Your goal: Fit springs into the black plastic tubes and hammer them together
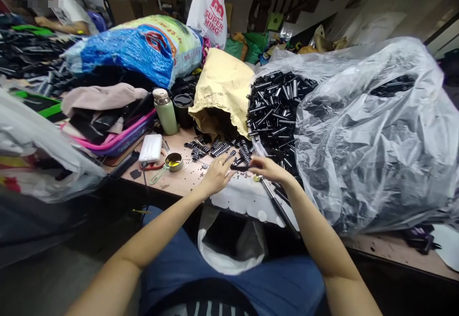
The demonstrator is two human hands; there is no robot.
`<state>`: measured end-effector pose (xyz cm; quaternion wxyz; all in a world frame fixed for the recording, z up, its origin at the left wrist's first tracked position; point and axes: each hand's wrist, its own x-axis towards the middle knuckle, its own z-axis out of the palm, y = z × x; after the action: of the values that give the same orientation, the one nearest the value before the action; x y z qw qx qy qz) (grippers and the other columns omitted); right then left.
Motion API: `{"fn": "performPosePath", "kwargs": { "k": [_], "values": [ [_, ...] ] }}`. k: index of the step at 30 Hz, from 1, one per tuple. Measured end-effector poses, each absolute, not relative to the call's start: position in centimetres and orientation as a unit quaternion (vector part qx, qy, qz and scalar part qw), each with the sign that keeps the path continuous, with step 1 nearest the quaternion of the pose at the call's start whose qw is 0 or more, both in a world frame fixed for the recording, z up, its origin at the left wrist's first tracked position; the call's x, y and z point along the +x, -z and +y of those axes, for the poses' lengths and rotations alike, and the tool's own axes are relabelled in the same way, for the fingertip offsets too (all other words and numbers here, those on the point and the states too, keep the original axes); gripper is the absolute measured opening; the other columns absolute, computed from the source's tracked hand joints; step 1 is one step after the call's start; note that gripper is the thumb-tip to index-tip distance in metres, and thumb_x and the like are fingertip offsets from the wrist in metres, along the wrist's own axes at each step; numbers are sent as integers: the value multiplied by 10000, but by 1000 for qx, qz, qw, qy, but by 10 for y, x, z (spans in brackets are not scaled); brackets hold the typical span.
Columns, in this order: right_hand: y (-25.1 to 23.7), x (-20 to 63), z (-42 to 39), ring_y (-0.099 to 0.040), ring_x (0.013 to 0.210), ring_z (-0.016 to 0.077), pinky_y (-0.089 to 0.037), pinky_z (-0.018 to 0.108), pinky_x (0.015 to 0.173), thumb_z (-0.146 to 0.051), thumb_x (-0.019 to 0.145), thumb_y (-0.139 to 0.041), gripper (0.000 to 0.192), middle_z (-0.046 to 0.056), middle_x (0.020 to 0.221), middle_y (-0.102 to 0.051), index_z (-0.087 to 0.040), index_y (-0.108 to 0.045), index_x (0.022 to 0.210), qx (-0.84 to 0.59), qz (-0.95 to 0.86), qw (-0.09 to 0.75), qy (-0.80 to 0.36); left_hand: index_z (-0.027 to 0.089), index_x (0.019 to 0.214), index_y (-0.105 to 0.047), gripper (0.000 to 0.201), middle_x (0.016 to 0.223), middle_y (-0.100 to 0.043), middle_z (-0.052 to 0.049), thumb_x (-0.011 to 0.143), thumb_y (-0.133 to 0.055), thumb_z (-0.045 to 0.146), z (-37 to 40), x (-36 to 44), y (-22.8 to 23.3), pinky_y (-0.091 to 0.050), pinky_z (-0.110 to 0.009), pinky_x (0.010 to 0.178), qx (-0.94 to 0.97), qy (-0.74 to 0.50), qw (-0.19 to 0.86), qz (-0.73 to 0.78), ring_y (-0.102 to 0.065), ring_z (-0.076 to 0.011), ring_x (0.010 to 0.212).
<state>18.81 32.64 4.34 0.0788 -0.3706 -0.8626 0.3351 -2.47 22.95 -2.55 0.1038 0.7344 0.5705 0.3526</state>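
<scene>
My left hand (217,175) and my right hand (267,168) meet over the worktable (186,182), both pinching the ends of a short black tube (239,167) held level between them. A ring shows on a left finger. Just beyond the hands lie several black ribbed parts (218,147) on the wood. To the right, a big clear plastic bag (362,134) spills a heap of black tubes (276,110). A thin dark rod (278,206) lies under my right wrist, pointing off the table's edge.
A tan paper sack (224,91) lies open behind the parts. A green flask (166,111), a white power bank (151,148) and a small tin of yellow liquid (174,161) stand left. A white bag (229,244) hangs below the edge. Another person sits far left.
</scene>
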Motion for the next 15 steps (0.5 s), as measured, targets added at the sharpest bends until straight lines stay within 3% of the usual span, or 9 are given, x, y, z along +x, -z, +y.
{"fn": "performPosePath", "kwargs": {
  "k": [2,5,7,9,12,15],
  "values": [
    [-42,197,301,-605,739,156,-486,287,701,-467,849,-566,300,16,824,-649,-182,-612,930,-294,-857,44,-421,142,1022,-683,322,980,-675,-115,882,-511,375,207,-14,26,-461,-376,870,722,-354,238,545,-606,-253,966],
    [-28,196,265,-588,1038,238,-494,387,877,-565,766,-637,536,99,1124,-611,-192,-563,1143,-321,-865,140,-359,129,679,-673,343,600,-610,-28,828,-570,419,187,1,35,-439,-264,617,606,-372,439,549,-562,-153,594],
    [-14,189,244,-431,1276,312,-408,478,1024,-576,651,-738,835,152,1359,-455,-206,-429,1332,-341,-883,187,-264,117,616,-649,373,568,-593,-19,794,-602,442,182,11,43,-398,-233,569,510,-430,492,560,-526,-122,546],
    [-1,179,227,-309,1364,345,-344,523,1079,-528,630,-769,968,178,1456,-326,-200,-314,1418,-356,-894,192,-190,105,618,-647,375,568,-593,-22,765,-628,449,179,20,49,-374,-221,541,441,-478,514,559,-508,-109,528],
    [15,170,216,-335,1344,354,-363,523,1063,-391,708,-705,855,204,1450,-323,-151,-299,1421,-382,-895,201,-112,89,639,-654,372,549,-580,-21,746,-646,445,173,32,53,-356,-216,504,406,-492,523,565,-487,-103,499],
    [30,175,223,-399,1290,364,-385,522,1039,-336,684,-677,805,212,1386,-403,-122,-340,1384,-380,-893,225,-81,83,684,-677,415,602,-617,-43,797,-588,472,175,36,54,-394,-228,523,462,-452,499,578,-535,-131,547]
  ]
}}
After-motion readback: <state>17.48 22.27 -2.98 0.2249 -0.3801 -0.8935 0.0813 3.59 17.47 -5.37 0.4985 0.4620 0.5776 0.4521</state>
